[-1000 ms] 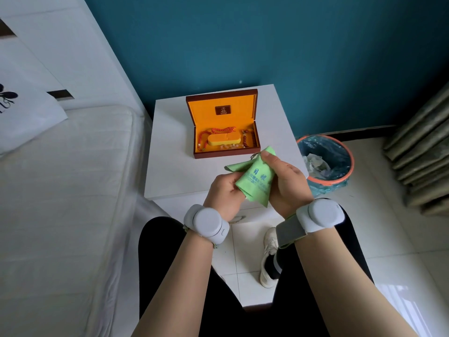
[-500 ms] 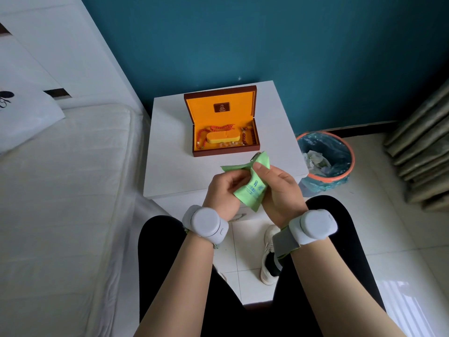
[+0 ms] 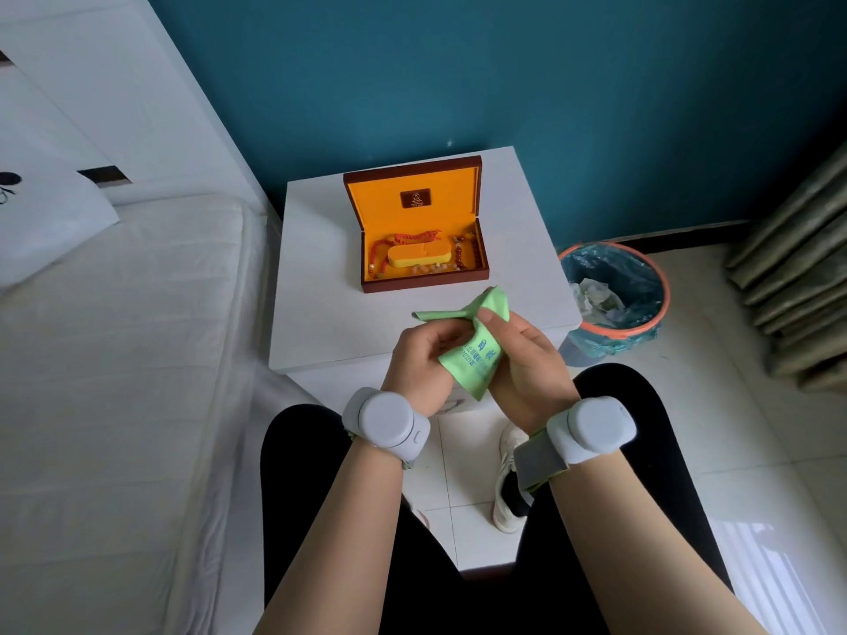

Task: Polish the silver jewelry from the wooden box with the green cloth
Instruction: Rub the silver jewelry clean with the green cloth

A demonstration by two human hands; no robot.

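The green cloth (image 3: 476,359) is bunched between both hands. The left hand (image 3: 424,364) and right hand (image 3: 527,359) grip it together, near the open wooden box (image 3: 421,231).

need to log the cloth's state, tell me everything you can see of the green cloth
The green cloth is thin, light green fabric with blue printed lettering, crumpled and folded. Both hands hold it above the white nightstand's front edge: left hand grips one side, right hand pinches the other with its thumb on top. One corner sticks out leftward.
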